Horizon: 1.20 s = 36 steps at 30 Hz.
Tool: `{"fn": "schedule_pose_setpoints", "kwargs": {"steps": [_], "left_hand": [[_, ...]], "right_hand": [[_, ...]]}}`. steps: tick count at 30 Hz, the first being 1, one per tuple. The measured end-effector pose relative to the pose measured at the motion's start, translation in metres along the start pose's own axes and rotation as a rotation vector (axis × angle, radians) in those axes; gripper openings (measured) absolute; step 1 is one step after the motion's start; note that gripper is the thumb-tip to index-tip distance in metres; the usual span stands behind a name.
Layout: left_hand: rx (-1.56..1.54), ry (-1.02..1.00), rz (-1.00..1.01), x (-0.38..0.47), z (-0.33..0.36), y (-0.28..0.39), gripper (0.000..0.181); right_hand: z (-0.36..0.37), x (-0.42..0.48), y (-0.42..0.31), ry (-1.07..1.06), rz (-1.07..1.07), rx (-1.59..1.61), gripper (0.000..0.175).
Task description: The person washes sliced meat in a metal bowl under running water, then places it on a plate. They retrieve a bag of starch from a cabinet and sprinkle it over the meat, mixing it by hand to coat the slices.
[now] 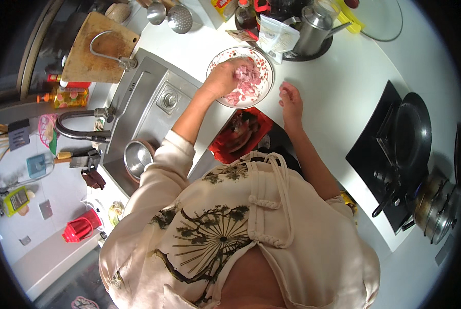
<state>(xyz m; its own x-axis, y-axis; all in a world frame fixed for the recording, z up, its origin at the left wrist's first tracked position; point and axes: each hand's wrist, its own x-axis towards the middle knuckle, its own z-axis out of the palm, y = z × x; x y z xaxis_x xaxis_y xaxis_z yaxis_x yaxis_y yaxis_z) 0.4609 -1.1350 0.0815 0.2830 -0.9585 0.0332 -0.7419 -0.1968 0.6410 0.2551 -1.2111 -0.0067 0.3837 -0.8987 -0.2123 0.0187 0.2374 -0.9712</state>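
A round plate or shallow bowl with a red floral rim [268, 87] holds cut pieces of raw pink meat [244, 88]. My left hand [224, 77] reaches over it from the left, its fingers curled around some of the meat; the fingertips are partly hidden. To the right of the dish, my right hand [291, 101] is held over the white counter, fingers loosely bent, with nothing visible in it. Below the dish, near my body, a red bag or lined container [241, 133] sits with blurred contents.
A steel sink [149, 104] with a metal bowl [137, 156] lies left. Behind the dish are a white pouch [277, 36], a steel oil pot [311, 33] and a dark bottle [246, 15]. A black frying pan [412, 127] rests on the cooktop [369, 143] at right.
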Motion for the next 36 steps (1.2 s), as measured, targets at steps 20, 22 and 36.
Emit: {"fn": "schedule_pose_setpoints", "kwargs": {"steps": [20, 22, 36], "left_hand": [[0.127, -0.32, 0.089, 0.001, -0.025, 0.027, 0.067], [0.148, -0.307, 0.099, 0.009, -0.022, 0.019, 0.067], [0.16, -0.131, 0.071, 0.012, -0.006, 0.018, 0.053]], "right_hand": [[-0.003, -0.007, 0.001, -0.146, -0.052, 0.085, 0.028], [-0.003, -0.007, 0.001, -0.159, -0.037, 0.078, 0.028], [-0.005, -0.012, -0.005, -0.149, 0.005, 0.05, 0.026]]}}
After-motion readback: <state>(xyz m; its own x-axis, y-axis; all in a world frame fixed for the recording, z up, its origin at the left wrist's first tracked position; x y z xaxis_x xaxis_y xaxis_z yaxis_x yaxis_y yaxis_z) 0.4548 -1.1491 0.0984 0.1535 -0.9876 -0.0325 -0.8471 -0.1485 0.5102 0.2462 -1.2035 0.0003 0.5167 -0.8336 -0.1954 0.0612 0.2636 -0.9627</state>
